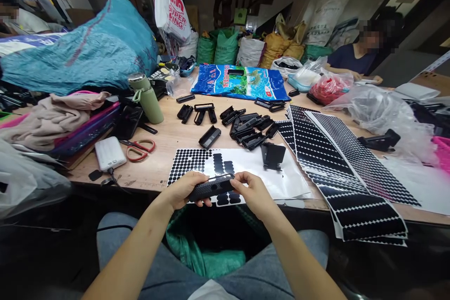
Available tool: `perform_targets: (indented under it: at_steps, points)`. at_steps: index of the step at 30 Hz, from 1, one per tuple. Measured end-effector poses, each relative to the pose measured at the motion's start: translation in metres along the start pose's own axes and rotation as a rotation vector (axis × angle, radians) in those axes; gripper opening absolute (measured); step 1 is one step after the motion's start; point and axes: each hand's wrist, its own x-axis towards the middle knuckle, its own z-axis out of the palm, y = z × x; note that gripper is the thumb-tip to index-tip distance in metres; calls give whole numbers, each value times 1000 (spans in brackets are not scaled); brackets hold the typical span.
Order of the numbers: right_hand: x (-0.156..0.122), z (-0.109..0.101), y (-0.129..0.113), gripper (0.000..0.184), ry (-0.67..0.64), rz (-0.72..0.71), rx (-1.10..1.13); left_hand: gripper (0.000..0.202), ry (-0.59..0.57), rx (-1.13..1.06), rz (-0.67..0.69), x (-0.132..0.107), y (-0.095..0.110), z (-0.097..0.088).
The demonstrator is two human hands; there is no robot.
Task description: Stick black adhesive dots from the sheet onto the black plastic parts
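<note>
My left hand (pixel 183 189) grips a black plastic casing (pixel 210 188) by its left end, just over the table's front edge. The casing is long, with a ribbed-looking face and a dark round spot. At its right end, the fingers of my right hand (pixel 250 189) are pinched against the casing; whether a small piece is between them I cannot make out. Beneath and behind my hands lies a white sheet of black stickers (pixel 191 161), some round and some oblong. Several more black casings (pixel 248 129) are heaped beyond it, and a black bracket-like part (pixel 273 155) rests on white paper.
Long sheets of black stickers (pixel 333 159) overhang the table edge at right. Red-handled scissors (pixel 140 149), a white power bank (pixel 109 153) and a green bottle (pixel 147 101) are at left. A green sack (pixel 207 258) hangs open below my hands. Another person (pixel 355 56) sits at right.
</note>
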Motion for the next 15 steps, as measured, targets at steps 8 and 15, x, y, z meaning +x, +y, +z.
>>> perform_targets:
  at_steps: [8,15]
  points:
    - [-4,8,1,17,125,-82,-88,26,2,48,14,5,0,3]
    - [10,-3,35,39,371,-28,203,32,-100,569,103,-19,-4,18]
